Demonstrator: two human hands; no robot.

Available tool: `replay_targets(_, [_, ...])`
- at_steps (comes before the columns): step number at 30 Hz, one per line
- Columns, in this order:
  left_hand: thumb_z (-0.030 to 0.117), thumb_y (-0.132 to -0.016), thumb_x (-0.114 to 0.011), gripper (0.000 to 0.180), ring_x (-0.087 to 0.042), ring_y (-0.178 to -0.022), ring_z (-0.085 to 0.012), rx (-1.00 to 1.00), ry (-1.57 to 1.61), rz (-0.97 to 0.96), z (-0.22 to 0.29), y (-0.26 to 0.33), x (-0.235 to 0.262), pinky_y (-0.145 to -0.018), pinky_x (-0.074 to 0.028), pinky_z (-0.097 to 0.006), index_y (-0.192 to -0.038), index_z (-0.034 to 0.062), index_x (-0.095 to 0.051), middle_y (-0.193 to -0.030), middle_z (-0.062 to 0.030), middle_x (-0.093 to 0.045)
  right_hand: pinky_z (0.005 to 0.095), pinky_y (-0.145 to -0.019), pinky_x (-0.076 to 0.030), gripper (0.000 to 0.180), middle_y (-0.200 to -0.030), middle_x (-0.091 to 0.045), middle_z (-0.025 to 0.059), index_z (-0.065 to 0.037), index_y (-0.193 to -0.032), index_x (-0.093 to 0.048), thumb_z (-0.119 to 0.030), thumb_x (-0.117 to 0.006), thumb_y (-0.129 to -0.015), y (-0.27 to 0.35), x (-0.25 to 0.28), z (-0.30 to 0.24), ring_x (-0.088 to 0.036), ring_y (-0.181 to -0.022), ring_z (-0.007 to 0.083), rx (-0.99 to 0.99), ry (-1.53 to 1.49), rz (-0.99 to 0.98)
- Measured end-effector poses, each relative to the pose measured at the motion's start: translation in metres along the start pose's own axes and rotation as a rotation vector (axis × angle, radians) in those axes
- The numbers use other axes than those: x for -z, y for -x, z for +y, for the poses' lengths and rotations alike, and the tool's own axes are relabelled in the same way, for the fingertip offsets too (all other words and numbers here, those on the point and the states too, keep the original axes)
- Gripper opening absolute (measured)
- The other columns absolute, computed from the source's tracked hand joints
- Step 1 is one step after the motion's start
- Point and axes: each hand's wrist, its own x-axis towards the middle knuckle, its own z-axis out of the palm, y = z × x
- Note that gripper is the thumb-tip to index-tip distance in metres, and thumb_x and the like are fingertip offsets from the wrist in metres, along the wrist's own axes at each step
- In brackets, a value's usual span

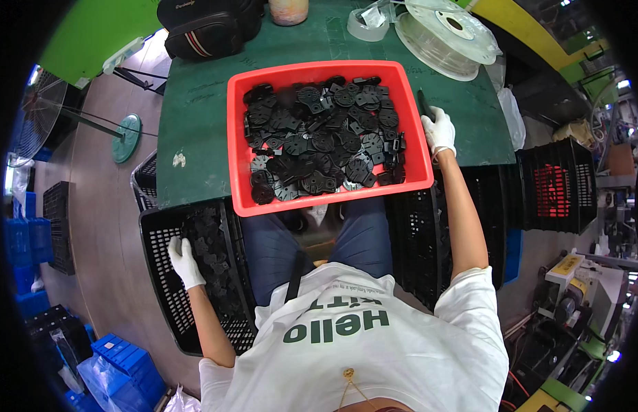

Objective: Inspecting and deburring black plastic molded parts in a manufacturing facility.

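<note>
Left hand (184,261), white-gloved, down in black crate (161,302) at the person's left, fingers curled among black plastic parts (216,264); grip contents unclear. Right hand (439,130), gloved, closed on a slim dark tool (425,105) beside red tray (415,137) of black parts on green surface (195,103).

factory floor: crates (195,275), machines (573,281), tray of parts (319,130).

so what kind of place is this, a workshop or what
Most likely a factory sorting bench: a red tray heaped with black plastic parts, perforated black crates around the seat, and gloved hands at work.
</note>
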Motion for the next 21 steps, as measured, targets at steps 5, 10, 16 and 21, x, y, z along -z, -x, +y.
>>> replay_targets(5, [0.008, -0.097, -0.053, 0.030, -0.055, -0.115, -0.0208, -0.427, 0.167, 0.083, 0.117, 0.034, -0.036, -0.100, -0.043, -0.032, -0.125, -0.0044, -0.052, -0.124, -0.0138, -0.058, 0.0436, -0.089, -0.047, 0.027, -0.106, -0.062, 0.0161, -0.008, -0.107, -0.065, -0.026, -0.061, -0.086, -0.009, 0.037, -0.048, -0.058, -0.100, 0.0350, 0.360, -0.047, 0.310])
replay_targets(10, [-0.001, -0.093, -0.052, 0.016, -0.060, -0.098, -0.0159, -0.646, 0.219, -0.191, 0.215, 0.089, -0.094, -0.090, -0.048, -0.029, -0.105, -0.0025, -0.064, -0.108, -0.0094, -0.064, 0.0419, -0.083, -0.050, 0.016, -0.095, -0.065, 0.0135, -0.010, -0.097, -0.066, -0.018, -0.061, -0.084, -0.009, 0.021, -0.117, -0.062, -0.093, 0.0318, 0.876, 0.073, 0.011])
replay_targets(16, [0.000, -0.091, -0.057, 0.017, -0.061, -0.094, -0.0128, -0.537, 0.322, -0.587, 0.240, 0.115, -0.156, -0.086, -0.046, -0.024, -0.105, -0.0017, -0.065, -0.103, -0.0080, -0.066, 0.0449, -0.083, -0.049, 0.023, -0.103, -0.060, 0.0193, -0.008, -0.103, -0.063, -0.017, -0.064, -0.082, -0.013, -0.008, -0.138, -0.061, -0.093, 0.0358, 0.723, 0.328, -0.241])
replay_targets(21, [0.002, -0.091, -0.056, 0.021, -0.063, -0.090, -0.0126, -0.483, 0.257, -0.718, 0.239, 0.117, -0.181, -0.083, -0.049, -0.026, -0.111, -0.0008, -0.062, -0.104, -0.0082, -0.066, 0.0454, -0.080, -0.050, 0.022, -0.098, -0.061, 0.0182, -0.010, -0.102, -0.063, -0.018, -0.068, -0.082, -0.003, 0.009, -0.137, -0.062, -0.090, 0.0368, 0.584, 0.223, -0.372])
